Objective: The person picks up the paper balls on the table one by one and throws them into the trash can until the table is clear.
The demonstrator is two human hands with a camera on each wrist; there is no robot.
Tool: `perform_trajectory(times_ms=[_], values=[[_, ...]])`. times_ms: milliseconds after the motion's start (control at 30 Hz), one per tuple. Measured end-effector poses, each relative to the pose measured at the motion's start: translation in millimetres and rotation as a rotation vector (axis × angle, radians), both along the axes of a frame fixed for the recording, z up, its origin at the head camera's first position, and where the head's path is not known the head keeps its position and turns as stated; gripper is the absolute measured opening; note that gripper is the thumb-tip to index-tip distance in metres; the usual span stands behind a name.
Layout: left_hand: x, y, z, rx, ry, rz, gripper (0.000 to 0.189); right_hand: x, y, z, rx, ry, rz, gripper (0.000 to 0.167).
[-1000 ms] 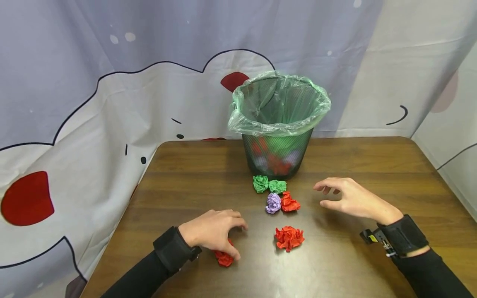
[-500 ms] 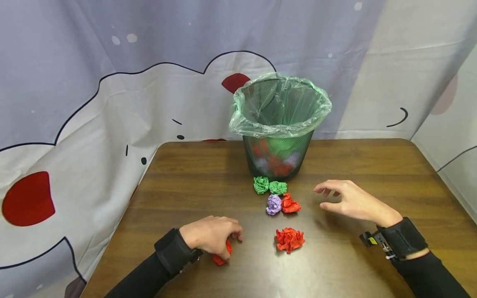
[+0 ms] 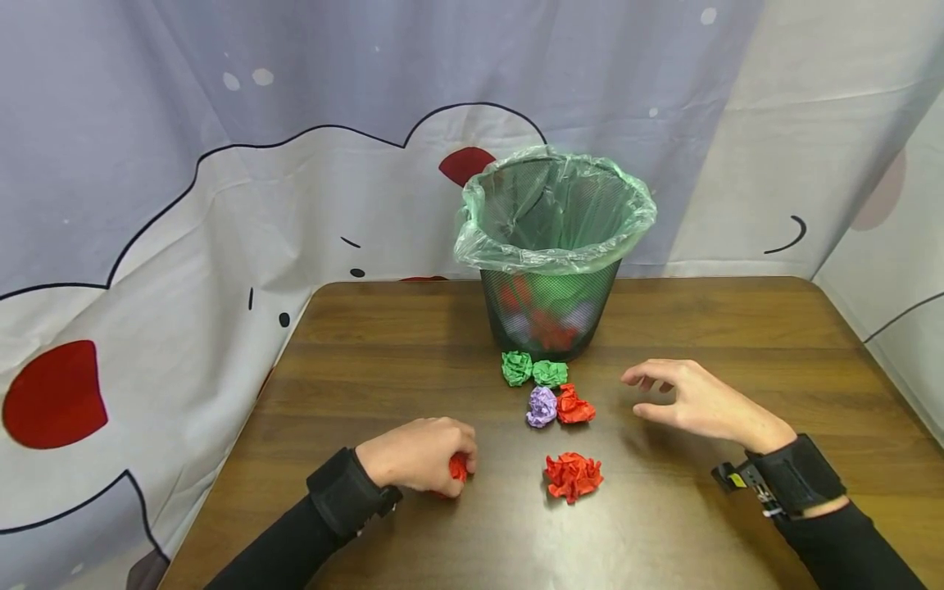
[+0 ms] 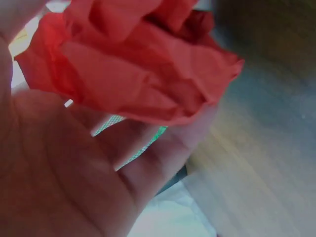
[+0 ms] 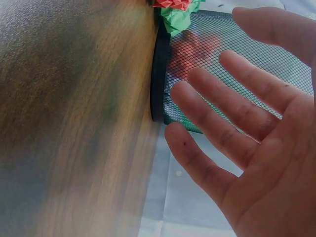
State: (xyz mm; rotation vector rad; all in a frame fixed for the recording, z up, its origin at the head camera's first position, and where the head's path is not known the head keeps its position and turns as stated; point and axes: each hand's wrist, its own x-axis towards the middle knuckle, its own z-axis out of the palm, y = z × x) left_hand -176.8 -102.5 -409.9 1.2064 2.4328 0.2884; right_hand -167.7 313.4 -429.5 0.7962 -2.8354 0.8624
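Observation:
My left hand [image 3: 424, 455] grips a crumpled red paper ball [image 4: 143, 64] at the left front of the table, its fingers curled round the paper. In the head view the hand hides most of that ball. My right hand [image 3: 696, 401] hovers over the right side of the table with loosely bent fingers and holds nothing. Between the hands lies another red paper ball [image 3: 573, 477]. Farther back, a purple paper ball [image 3: 542, 407] sits against a smaller red one [image 3: 575, 405]. Two green paper balls [image 3: 516, 369] lie side by side behind these.
A black mesh wastebasket [image 3: 549, 315] stands at the table's back, lined with a green plastic bag [image 3: 553, 254]. Red, green and purple shapes show through its mesh. A patterned curtain [image 3: 295, 205] hangs behind the wooden table [image 3: 369, 352].
My left hand has closed its fingers round the red paper ball, which has shifted slightly away from me and to the right. The right hand has stayed in place.

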Motion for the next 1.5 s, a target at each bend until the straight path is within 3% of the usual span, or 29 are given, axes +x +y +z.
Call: perform_trajectory(times_ms=[367, 667, 933, 1200, 1500], values=[[-15.1, 8.5, 20.7, 0.193, 0.204, -0.006, 0.015, 0.2, 2, -0.1, -0.008, -0.008, -0.006, 0.036], [-30.5, 18.4, 48.1, 0.363, 0.374, 0.005, 0.009, 0.0, 2, -1.7, -0.007, -0.004, -0.006, 0.036], [-48.8, 28.9, 83.2, 0.475, 0.501, -0.026, 0.008, -0.3, 2, -1.9, -0.006, -0.007, -0.008, 0.035], [-63.0, 43.2, 122.4, 0.617, 0.603, -0.01, 0.01, 0.5, 4, -3.6, -0.001, -0.007, -0.013, 0.036], [-68.6, 52.4, 161.7, 0.764, 0.581, 0.015, 0.013, 2.0, 6, -3.3, 0.004, -0.006, -0.017, 0.036]])
